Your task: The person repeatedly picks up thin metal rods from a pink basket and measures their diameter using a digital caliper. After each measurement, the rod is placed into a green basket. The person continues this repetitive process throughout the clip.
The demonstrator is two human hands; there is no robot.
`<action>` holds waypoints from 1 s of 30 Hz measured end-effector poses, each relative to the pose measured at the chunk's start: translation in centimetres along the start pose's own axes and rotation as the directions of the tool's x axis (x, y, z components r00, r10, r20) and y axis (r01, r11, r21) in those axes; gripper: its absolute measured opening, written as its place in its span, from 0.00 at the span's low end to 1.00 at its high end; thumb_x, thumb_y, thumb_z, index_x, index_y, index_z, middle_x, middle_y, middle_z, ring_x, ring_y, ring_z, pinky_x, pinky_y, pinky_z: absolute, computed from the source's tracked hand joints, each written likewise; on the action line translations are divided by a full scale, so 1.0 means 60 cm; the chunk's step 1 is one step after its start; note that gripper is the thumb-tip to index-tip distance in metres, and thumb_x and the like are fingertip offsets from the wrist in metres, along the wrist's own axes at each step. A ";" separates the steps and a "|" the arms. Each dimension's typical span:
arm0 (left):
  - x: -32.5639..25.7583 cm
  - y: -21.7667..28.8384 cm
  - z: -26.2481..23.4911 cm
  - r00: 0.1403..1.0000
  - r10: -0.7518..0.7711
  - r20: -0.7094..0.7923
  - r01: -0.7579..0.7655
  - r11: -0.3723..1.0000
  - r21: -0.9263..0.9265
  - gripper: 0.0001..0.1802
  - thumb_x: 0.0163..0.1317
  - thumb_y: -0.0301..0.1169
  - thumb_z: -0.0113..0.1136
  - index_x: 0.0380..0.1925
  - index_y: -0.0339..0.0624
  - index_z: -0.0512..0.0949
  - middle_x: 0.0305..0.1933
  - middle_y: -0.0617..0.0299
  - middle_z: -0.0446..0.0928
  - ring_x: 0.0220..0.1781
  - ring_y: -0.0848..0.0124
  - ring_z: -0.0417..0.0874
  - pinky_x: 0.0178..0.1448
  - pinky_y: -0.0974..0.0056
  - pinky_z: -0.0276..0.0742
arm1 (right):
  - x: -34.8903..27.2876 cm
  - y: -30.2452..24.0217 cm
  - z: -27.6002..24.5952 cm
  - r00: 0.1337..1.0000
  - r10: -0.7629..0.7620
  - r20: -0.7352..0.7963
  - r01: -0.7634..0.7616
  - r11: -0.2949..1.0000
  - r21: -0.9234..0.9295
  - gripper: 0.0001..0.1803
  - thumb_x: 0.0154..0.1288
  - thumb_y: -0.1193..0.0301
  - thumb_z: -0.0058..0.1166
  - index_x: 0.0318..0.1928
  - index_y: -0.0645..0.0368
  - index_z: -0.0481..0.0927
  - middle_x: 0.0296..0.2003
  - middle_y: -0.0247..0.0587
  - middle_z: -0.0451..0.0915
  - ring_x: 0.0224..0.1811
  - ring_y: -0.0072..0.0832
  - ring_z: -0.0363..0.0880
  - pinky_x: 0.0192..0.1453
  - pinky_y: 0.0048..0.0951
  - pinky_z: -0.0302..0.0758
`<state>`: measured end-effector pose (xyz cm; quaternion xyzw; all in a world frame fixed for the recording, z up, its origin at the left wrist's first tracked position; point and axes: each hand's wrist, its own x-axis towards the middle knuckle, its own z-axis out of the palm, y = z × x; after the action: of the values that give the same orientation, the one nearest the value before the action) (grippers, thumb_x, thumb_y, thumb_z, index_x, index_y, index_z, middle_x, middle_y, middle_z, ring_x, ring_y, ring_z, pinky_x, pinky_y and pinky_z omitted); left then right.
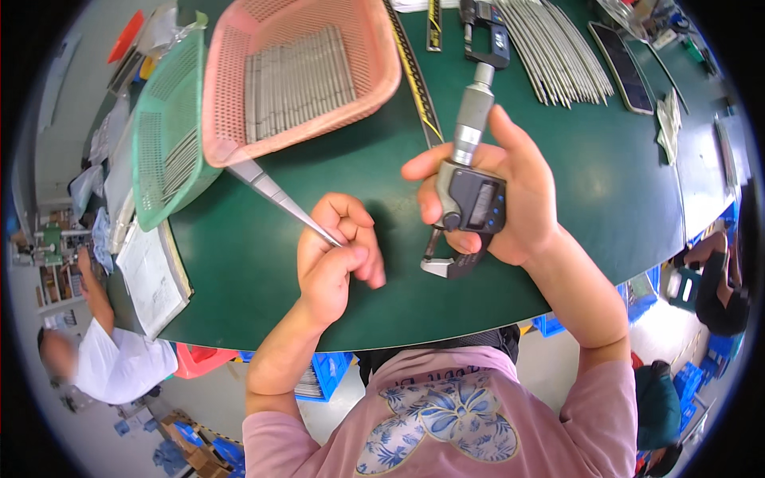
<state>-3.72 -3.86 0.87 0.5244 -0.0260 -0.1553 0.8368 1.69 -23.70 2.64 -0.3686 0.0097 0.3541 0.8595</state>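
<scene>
Measuring at the green table (pixel 606 199)

A pink basket (pixel 299 76) of metal strips sits far left. The right hand (pixel 510 187) is clamped on a digital micrometer (pixel 470 187), screen tilted up for reading; the left hand (pixel 339 255) pinches one thin strip (pixel 279 195), angled toward the micrometer's open end.

Matt green table mat (pixel 606 183), perforated plastic baskets (pixel 374 72) — brushed-metal micrometer (pixel 470 191), shiny steel strip (pixel 279 195)

Both hands raised, each grip closed.
</scene>
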 end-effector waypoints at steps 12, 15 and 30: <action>0.004 0.057 -0.029 0.991 0.105 0.079 -0.120 0.968 0.223 0.26 0.46 0.27 0.53 0.49 0.31 0.64 0.22 0.57 0.73 0.16 0.80 0.66 0.20 0.77 0.61 | -0.004 -0.002 -0.008 0.978 -0.191 0.084 0.188 0.981 0.036 0.33 0.59 0.52 0.36 0.50 0.73 0.66 0.24 0.46 0.76 0.10 0.25 0.66 0.15 0.20 0.64; 0.009 0.059 -0.043 0.937 0.308 0.164 -0.312 0.950 -0.006 0.24 0.49 0.26 0.53 0.49 0.32 0.64 0.26 0.54 0.74 0.19 0.77 0.70 0.24 0.76 0.67 | -0.005 0.000 -0.005 0.980 -0.163 0.112 0.156 0.985 0.073 0.32 0.59 0.53 0.36 0.49 0.73 0.66 0.24 0.45 0.76 0.10 0.25 0.66 0.15 0.20 0.64; 0.021 -0.006 -0.004 0.986 0.124 -0.112 -0.129 0.991 -0.038 0.08 0.64 0.33 0.43 0.36 0.39 0.63 0.39 0.54 0.69 0.41 0.62 0.79 0.38 0.65 0.80 | -0.005 0.009 0.007 0.993 -0.119 -0.013 0.118 0.991 -0.068 0.38 0.60 0.43 0.23 0.47 0.68 0.66 0.24 0.47 0.76 0.10 0.24 0.65 0.16 0.20 0.64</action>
<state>-2.56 -4.17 0.29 0.5104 -0.0101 -0.0735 0.8567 1.04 -23.34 2.72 -0.3999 -0.0168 0.2993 0.8661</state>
